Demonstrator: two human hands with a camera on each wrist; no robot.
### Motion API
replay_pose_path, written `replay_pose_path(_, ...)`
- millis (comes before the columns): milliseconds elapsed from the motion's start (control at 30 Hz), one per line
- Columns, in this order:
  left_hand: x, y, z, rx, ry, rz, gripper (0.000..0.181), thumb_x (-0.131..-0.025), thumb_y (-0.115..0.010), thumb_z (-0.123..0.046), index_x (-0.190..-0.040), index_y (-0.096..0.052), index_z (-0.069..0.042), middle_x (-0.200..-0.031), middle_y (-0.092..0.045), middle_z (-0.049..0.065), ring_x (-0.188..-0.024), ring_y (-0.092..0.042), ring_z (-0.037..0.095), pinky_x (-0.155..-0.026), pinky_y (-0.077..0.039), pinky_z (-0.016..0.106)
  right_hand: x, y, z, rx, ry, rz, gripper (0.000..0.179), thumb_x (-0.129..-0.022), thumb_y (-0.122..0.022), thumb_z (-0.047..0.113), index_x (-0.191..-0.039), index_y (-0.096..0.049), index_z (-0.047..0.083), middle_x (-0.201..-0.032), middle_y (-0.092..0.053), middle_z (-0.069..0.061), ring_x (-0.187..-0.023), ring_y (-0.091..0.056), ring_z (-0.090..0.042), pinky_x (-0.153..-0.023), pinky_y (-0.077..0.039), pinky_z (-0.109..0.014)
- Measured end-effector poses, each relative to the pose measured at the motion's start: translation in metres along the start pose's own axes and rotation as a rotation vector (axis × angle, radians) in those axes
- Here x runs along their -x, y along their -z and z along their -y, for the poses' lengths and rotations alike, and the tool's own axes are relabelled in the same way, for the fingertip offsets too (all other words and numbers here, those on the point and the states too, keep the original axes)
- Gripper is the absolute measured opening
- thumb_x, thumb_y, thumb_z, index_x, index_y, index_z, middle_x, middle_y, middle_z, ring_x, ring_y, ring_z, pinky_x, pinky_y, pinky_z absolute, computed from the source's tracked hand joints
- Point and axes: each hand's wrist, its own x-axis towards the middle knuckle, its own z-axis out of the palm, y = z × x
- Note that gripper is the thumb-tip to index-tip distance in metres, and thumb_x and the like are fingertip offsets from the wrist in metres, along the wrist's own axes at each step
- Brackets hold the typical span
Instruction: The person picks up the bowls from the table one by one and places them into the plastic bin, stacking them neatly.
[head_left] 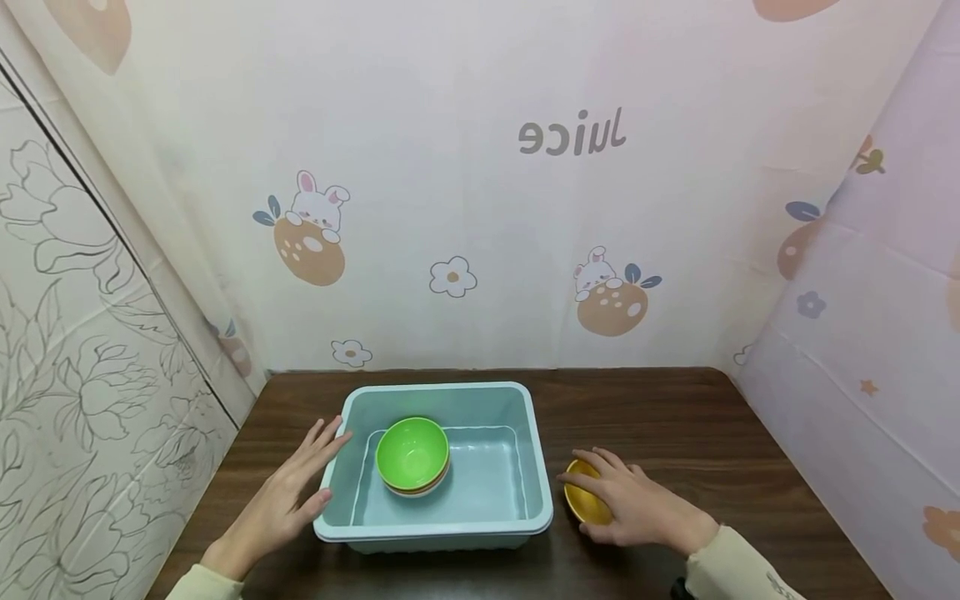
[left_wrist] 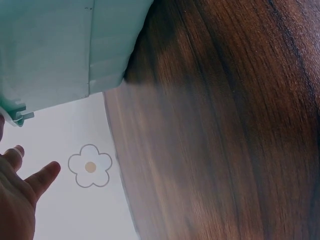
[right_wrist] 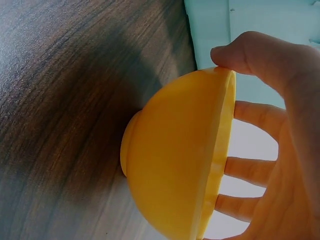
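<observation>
A yellow bowl [head_left: 587,500] is to the right of the light blue-green plastic tub, its mouth facing up. My right hand [head_left: 633,504] spans the bowl from above and grips its rim. In the right wrist view the thumb [right_wrist: 245,52] lies on the rim of the yellow bowl [right_wrist: 172,150], the fingers reaching across its mouth. My left hand [head_left: 281,504] is at the left side of the tub [head_left: 536,467], fingers spread and fingertips over its rim. Inside the tub, left of centre, sits a green bowl [head_left: 412,454], stacked on others whose orange and pale rims peek out below.
The dark wood-grain table [head_left: 645,408] runs back to a printed cloth [head_left: 465,167] hanging behind it. More printed cloth closes off the left and right sides. The tub's raised walls stand between the yellow bowl and the stacked bowls.
</observation>
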Motion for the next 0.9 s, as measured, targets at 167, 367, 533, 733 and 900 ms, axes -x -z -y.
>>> replay_pose_path(167, 0.002, 0.000, 0.001, 0.009, -0.008, -0.008, 0.075, -0.088, -0.070, -0.012, -0.158, -0.044, -0.017, -0.168, -0.033, 0.010, -0.160, -0.018, 0.029, -0.119, -0.007, 0.010, -0.003, 0.004, 0.001, 0.001, -0.003, 0.006, 0.063, -0.086, -0.077, 0.043, -0.144, -0.059, 0.026, -0.156, -0.043, -0.018, -0.142, -0.040, -0.048, -0.085, -0.042, -0.083)
replay_pose_path(367, 0.006, 0.002, 0.002, 0.001, 0.017, -0.006, 0.075, -0.088, -0.070, -0.012, -0.158, -0.043, -0.019, -0.168, -0.034, 0.008, -0.160, -0.016, 0.026, -0.125, -0.023, 0.038, -0.009, 0.007, 0.002, 0.020, 0.022, -0.008, 0.063, -0.086, -0.077, 0.042, -0.144, -0.059, 0.025, -0.155, -0.044, -0.017, -0.140, -0.041, -0.046, -0.086, -0.047, -0.074)
replay_pose_path(533, 0.006, 0.003, 0.002, -0.006, 0.023, -0.002, 0.075, -0.089, -0.070, -0.013, -0.158, -0.043, -0.020, -0.168, -0.033, 0.007, -0.160, -0.017, 0.028, -0.114, -0.034, 0.064, -0.012, 0.011, 0.000, 0.039, 0.014, -0.019, 0.062, -0.086, -0.077, 0.043, -0.144, -0.059, 0.031, -0.155, -0.045, -0.016, -0.139, -0.043, -0.044, -0.085, -0.049, -0.072)
replay_pose_path(733, 0.004, 0.002, 0.003, 0.016, -0.019, -0.016, 0.074, -0.089, -0.069, -0.012, -0.158, -0.043, -0.017, -0.167, -0.034, 0.012, -0.160, -0.016, 0.026, -0.119, -0.009, 0.012, -0.013, 0.019, -0.002, 0.041, 0.010, -0.026, 0.060, -0.089, -0.075, 0.041, -0.145, -0.058, 0.033, -0.156, -0.043, -0.018, -0.139, -0.043, -0.047, -0.084, -0.045, -0.081)
replay_pose_path(900, 0.001, -0.002, 0.002, 0.023, -0.040, -0.016, 0.074, -0.088, -0.069, -0.010, -0.158, -0.043, -0.015, -0.167, -0.034, 0.014, -0.160, -0.018, 0.029, -0.120, -0.008, 0.010, -0.012, 0.026, -0.005, 0.041, 0.016, -0.040, 0.058, -0.089, -0.075, 0.041, -0.144, -0.059, 0.034, -0.154, -0.045, -0.018, -0.135, -0.046, -0.045, -0.082, -0.050, -0.073)
